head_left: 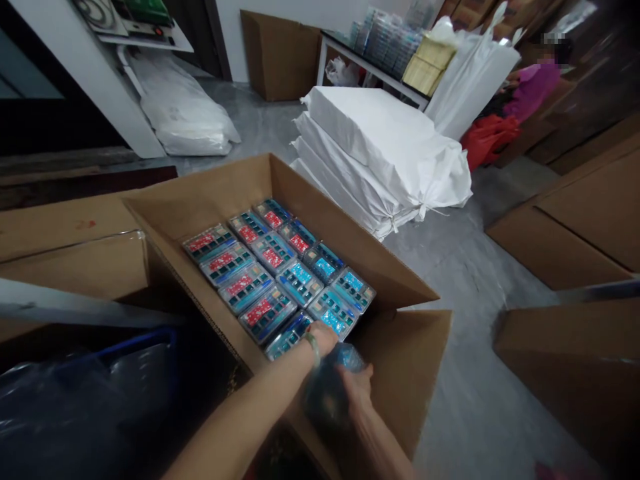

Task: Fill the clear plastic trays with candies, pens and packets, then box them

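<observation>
The left hand (pixel 320 338), a pale green bangle on its wrist, sits just above the nearest clear plastic trays (pixel 273 313), inside the front of the brown cardboard carton (pixel 320 213). The trays lie flat and tightly packed in rows across the carton's floor, each showing teal compartments, some with red labels, others with bright blue ones. The right hand (pixel 357 387) grips a crumpled clear plastic bag (pixel 327 390) with dark contents, held over the carton's near edge, touching the left hand's wrist.
</observation>
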Motion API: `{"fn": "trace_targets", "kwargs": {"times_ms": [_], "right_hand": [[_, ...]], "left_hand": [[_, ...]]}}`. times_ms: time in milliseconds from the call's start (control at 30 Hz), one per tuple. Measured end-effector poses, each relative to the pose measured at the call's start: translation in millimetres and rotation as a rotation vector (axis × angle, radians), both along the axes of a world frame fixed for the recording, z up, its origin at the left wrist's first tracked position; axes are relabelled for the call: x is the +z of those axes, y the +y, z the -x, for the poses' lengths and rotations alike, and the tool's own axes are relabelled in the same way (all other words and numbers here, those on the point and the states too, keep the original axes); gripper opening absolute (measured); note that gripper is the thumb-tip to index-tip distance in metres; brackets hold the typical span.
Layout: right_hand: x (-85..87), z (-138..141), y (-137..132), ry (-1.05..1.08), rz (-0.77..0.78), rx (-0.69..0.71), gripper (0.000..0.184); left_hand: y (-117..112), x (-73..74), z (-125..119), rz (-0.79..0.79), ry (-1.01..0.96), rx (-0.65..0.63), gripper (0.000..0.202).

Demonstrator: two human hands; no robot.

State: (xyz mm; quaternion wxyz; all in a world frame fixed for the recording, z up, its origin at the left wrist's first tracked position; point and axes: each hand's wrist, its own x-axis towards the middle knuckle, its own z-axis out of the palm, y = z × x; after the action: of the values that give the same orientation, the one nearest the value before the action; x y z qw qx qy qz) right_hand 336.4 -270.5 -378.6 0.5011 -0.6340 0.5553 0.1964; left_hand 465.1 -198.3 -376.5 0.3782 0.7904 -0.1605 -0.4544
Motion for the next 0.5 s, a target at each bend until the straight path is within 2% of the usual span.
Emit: {"fn": "trace_targets", "kwargs": {"times_ms": [100,233,333,500], "right_hand": [[-3.0,4.7,-0.1,0.048,0.128,-0.054,0.11],[-4.3,8.5,0.2,0.038,0.156,-0.07,0.11],[-4.9,9.4,1.5,0.046,0.16,-0.089,0.111],[-6.6,9.7,4.1,0.054,0.176,-0.12,0.113]], "left_hand": [[-3.1,-12.0,-2.8,-0.048,-0.052,-0.146,0.022],[-2.3,-26.3,-2.2,-0.02,-0.103,-0.255,0.02],[4.6,-37.4,-0.5,0.01,-0.12,-0.251,0.022],[21.3,-54.8,-2.7,0.053,-0.091,-0.12,0.028]]}}
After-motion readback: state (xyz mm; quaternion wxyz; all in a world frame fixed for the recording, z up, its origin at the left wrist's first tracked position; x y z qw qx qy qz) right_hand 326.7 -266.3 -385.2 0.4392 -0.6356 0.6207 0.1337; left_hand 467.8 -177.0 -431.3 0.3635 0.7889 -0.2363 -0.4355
